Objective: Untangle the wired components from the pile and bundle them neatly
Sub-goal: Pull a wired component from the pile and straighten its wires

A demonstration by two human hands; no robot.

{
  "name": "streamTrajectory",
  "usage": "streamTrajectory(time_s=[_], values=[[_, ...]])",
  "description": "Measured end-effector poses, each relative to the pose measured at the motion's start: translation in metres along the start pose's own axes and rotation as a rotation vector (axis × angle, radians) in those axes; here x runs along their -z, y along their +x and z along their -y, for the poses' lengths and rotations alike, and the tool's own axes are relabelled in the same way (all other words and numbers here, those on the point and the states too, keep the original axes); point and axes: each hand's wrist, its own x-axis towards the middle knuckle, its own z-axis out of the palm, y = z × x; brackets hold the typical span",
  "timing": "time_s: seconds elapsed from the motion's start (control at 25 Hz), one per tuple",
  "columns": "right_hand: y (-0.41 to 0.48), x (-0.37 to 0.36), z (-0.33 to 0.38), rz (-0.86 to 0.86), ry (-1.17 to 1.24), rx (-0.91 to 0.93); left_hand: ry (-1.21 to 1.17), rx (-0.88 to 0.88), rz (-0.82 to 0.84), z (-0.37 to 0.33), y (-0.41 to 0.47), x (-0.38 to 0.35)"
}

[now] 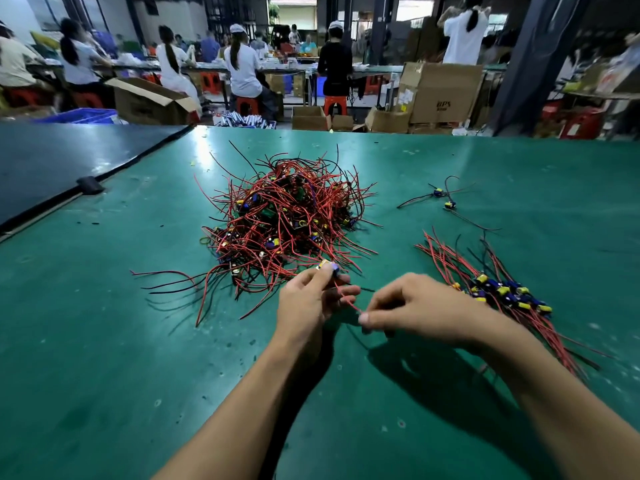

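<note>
Untangling is taking place in front of the pile (287, 220): the left hand (311, 301) is pinching one component (327, 266) at the pile's near edge, while the right hand (415, 310) is pinching the end of its red wire (348, 301), stretched between the two. Seemingly one piece is being freed and straightened, and the next move is calling for a gentle draw clear of the pile's strands before laying it on the sorted bundle (502, 291) right of the pile.
</note>
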Motion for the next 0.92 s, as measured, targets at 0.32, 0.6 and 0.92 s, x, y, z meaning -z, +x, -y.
streamTrajectory(time_s=[0.32, 0.6, 0.92], values=[[-0.038, 0.015, -0.044, 0.162, 0.875, -0.061, 0.297, 0.001, 0.191, -0.003, -0.018, -0.007], [-0.017, -0.017, -0.036, -0.125, 0.836, -0.111, 0.316, 0.162, 0.480, 0.008, -0.035, -0.015], [-0.013, -0.020, -0.045, -0.174, 1.003, -0.013, 0.368, 0.134, 0.536, 0.009, -0.033, -0.013]])
